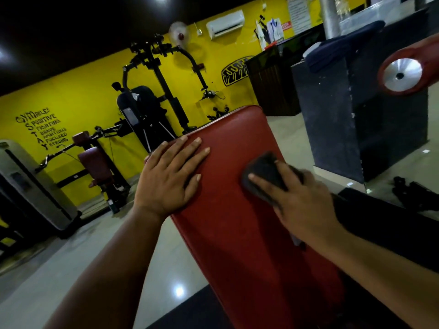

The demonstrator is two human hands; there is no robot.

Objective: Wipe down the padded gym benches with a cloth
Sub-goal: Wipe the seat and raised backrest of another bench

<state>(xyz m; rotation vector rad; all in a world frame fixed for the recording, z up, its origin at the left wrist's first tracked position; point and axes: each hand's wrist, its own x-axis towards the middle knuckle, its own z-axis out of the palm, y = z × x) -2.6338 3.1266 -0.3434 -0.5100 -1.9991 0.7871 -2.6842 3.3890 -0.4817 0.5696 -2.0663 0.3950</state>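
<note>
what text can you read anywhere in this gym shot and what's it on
"GYM RULES", partly blurred: painted on the yellow wall
"STAY" running downward, beside "POSITIVE", "FIGHTING", "BRAVE", "AMBITIOUS", "FOCUSED", "STRONG": same wall
"GER", the end of a cut-off word: red sign
posters at top right: too blurred to read
black wall logo: not legible

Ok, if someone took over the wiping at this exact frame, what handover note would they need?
Left hand: flat on the red bench pad, near its top left edge.
Right hand: presses the dark cloth on the pad's upper right, blurred.
Done: cannot tell how much is wiped.
Left: likely the lower pad, then the maroon padded machine by the yellow wall.
</note>
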